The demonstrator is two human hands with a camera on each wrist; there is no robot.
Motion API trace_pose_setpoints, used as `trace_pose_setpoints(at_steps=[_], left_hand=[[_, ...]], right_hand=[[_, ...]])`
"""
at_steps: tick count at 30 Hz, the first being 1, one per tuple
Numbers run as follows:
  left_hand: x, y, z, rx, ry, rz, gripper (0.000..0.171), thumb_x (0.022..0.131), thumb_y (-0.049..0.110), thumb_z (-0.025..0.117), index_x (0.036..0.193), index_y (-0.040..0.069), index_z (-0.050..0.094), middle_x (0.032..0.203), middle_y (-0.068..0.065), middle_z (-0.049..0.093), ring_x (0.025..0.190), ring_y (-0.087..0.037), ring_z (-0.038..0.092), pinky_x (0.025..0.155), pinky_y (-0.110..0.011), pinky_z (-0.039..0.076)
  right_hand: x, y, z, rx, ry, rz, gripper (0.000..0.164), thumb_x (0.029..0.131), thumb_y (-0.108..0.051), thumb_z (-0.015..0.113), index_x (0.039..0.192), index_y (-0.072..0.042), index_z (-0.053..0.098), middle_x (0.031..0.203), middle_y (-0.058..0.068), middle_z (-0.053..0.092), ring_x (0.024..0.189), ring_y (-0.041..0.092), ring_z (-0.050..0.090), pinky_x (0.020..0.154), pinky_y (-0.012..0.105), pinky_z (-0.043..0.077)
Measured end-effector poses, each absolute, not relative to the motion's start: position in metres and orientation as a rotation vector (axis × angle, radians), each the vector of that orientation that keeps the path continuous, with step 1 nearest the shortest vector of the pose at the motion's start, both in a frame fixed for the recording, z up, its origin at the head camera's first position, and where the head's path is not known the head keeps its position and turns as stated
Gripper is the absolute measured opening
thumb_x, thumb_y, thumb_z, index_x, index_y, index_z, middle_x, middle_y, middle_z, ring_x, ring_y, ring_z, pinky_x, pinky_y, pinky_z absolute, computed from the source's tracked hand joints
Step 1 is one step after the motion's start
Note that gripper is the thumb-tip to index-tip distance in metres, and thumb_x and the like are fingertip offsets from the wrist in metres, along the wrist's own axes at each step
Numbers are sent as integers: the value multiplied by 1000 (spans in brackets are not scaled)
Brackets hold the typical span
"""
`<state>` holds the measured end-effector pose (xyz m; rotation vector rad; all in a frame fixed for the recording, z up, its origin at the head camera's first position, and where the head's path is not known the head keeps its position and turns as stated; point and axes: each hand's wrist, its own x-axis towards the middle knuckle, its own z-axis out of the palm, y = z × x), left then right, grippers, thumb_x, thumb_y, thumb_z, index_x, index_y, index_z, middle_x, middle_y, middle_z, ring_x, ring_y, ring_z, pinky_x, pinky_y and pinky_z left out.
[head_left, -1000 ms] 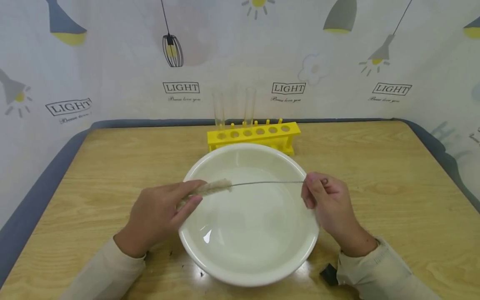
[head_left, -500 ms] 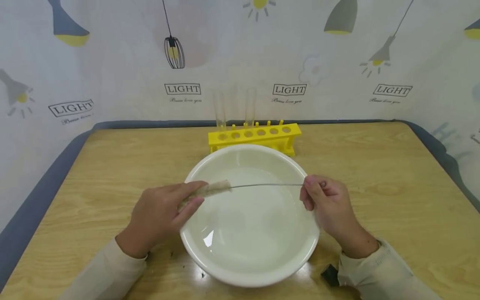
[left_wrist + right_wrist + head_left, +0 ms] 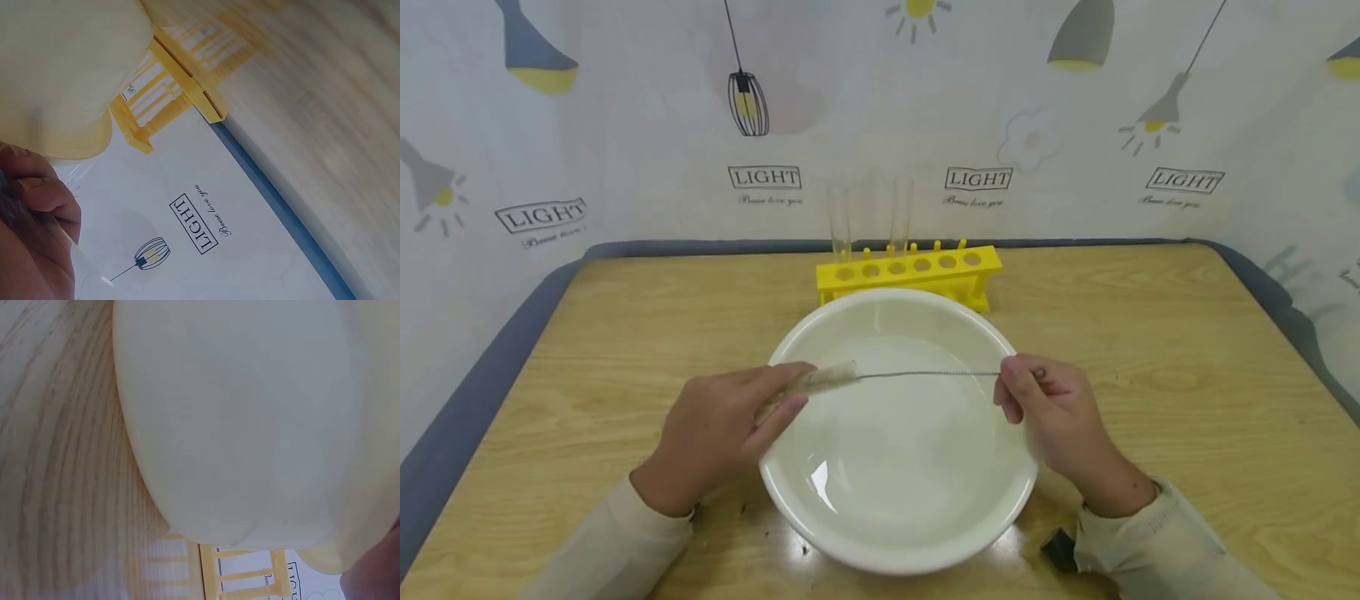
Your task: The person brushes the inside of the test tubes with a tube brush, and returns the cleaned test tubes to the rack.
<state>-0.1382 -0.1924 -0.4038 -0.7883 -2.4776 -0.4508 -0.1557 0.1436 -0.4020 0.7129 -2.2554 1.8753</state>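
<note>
Fingers and thumb of the left hand [image 3: 715, 425] are closed about the bristled head of a brush [image 3: 831, 377], with only its thickness between them. Something clear and glassy shows in that grip in the left wrist view; whether it encloses the bristles cannot be made out. The right hand [image 3: 1060, 417] pinches the wire stem [image 3: 932, 373] firmly near its end, and a small loop pokes out past the fingers. The stem runs nearly level from hand to hand, above a white basin [image 3: 895, 563].

The basin stands midway along the tabletop [image 3: 1210, 358], toward its near edge, and looks to hold clear water, with bright glare at the near left. Just beyond, between basin and far edge, sits a yellow rack [image 3: 910, 266], its front partly hidden by the rim. Two clear tubes [image 3: 900, 217] rise from its first and third holes, counted from the left. A black object [image 3: 1058, 550] lies by the right sleeve [image 3: 1172, 542], near the tabletop's near edge. Past the far edge, a blue-grey strip [image 3: 715, 248] borders pale cloth [image 3: 880, 108] printed with lamps and "LIGHT".
</note>
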Motion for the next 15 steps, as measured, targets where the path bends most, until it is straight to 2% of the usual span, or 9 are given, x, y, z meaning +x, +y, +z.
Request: trace_pose_setpoints(at_steps=[9, 15], left_hand=[[-138, -192, -405, -789, -2470, -467, 29, 87, 34, 57, 114, 24, 64, 93, 4, 71, 58, -4, 56, 46, -24, 42], [-139, -192, -406, -785, -2471, -473, 29, 87, 33, 57, 114, 23, 64, 93, 5, 71, 59, -4, 58, 47, -26, 44]], right_hand=[[-154, 144, -402, 661, -2325, 1835, 34, 97, -7, 43, 66, -4, 56, 54, 4, 44, 52, 14, 43, 53, 27, 36], [-155, 145, -403, 659, -2322, 1821, 35, 97, -7, 42, 65, -3, 55, 53, 4, 44, 51, 14, 42, 52, 27, 35]])
